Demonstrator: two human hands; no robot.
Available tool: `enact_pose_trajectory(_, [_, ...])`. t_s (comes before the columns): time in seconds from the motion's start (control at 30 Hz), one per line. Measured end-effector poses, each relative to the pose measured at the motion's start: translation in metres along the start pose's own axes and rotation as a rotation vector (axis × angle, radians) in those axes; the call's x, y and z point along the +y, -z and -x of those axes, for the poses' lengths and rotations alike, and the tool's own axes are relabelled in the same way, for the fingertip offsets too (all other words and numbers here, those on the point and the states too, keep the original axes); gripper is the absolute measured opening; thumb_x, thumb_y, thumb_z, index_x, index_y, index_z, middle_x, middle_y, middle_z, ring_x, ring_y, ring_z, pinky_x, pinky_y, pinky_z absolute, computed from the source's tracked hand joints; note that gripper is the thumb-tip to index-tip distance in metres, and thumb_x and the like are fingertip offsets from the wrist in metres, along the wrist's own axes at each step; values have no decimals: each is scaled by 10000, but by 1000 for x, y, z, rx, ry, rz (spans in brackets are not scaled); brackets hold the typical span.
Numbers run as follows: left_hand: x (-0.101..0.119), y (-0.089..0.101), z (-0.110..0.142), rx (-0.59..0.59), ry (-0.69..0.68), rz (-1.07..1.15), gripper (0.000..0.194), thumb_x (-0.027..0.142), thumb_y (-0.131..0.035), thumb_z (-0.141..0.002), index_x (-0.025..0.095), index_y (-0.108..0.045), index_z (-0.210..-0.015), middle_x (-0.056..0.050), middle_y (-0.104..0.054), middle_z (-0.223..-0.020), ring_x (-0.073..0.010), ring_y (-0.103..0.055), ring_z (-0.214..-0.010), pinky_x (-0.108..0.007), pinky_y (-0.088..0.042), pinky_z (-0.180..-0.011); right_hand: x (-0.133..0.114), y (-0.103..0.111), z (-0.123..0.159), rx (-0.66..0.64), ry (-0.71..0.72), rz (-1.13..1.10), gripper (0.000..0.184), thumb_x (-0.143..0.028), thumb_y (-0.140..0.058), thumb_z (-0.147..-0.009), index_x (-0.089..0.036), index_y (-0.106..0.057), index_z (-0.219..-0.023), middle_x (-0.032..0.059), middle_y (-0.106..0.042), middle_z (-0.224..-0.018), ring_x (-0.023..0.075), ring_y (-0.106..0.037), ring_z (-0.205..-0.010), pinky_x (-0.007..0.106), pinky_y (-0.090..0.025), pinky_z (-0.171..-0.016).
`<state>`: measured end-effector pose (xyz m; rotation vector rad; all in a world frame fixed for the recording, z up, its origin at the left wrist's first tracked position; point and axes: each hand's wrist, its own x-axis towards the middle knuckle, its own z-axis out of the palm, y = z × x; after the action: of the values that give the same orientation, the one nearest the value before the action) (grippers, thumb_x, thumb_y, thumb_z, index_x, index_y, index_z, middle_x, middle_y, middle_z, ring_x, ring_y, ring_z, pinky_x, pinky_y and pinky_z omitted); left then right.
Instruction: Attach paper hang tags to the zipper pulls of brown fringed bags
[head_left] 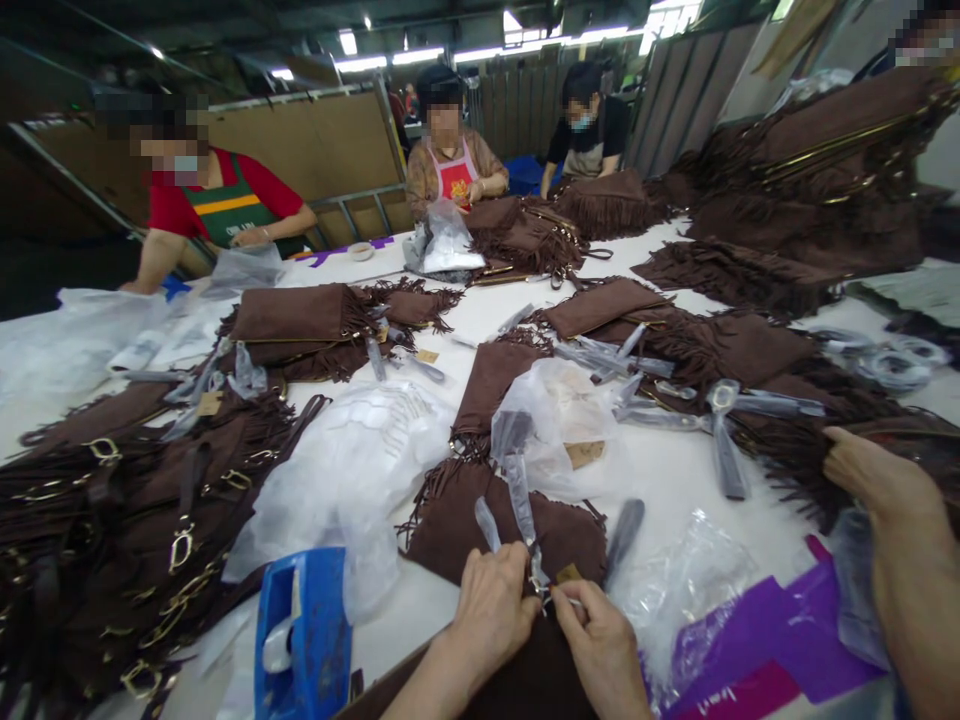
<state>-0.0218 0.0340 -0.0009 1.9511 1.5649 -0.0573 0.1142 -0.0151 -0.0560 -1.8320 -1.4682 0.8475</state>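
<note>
A dark brown suede bag (480, 520) with fringe lies flat in front of me. Across it runs a strap wrapped in clear plastic (519, 500), ending in a small metal clasp (537, 572). My left hand (491, 600) is closed round the clasp end of this strap. Close by on the other side, my right hand (604, 640) pinches with thumb and forefinger at something thin and pale beside the clasp, too small to name. A tan tag (570, 574) shows just above the right fingers. More brown material (547, 670) lies below both hands.
A blue tape dispenser (304, 630) stands at left, near white plastic bags (352, 470). Fringed bags are piled left (150, 500) and right (825, 150). A co-worker's hand (885, 480) reaches in from the right, above purple plastic (780, 630). Several people work across the table.
</note>
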Motion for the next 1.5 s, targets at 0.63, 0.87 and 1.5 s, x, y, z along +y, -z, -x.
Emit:
enact_pose_trajectory(0.63, [9, 10, -4, -121, -17, -113, 216, 377, -586, -672, 207, -615, -803, -43, -635, -878, -255, -594, -854, -397, -416, -773, 0, 4, 9, 84, 153, 109, 295, -360, -410, -818, -216, -530, -589, -31, -481, -507, 124, -465, -420, 230, -373, -431])
enact_pose_trajectory(0.87, [13, 9, -2, -111, 10, -133, 196, 354, -549, -696, 208, -605, -814, -39, -626, -878, -244, -588, -862, -398, -398, -804, 3, 3, 6, 36, 164, 117, 229, -323, -463, -786, -214, -543, -601, -29, -503, -519, 122, -489, -436, 215, -394, -437])
enact_pose_trajectory(1.5, [3, 28, -3, -145, 10, -67, 300, 231, -278, -833, 218, -569, -907, -52, -676, -860, -219, -627, -820, -334, -460, -723, -2, -5, 11, -13, 133, -8, 357, -434, -420, -842, -202, -568, -616, -10, -538, -542, 120, -502, -458, 209, -399, -454])
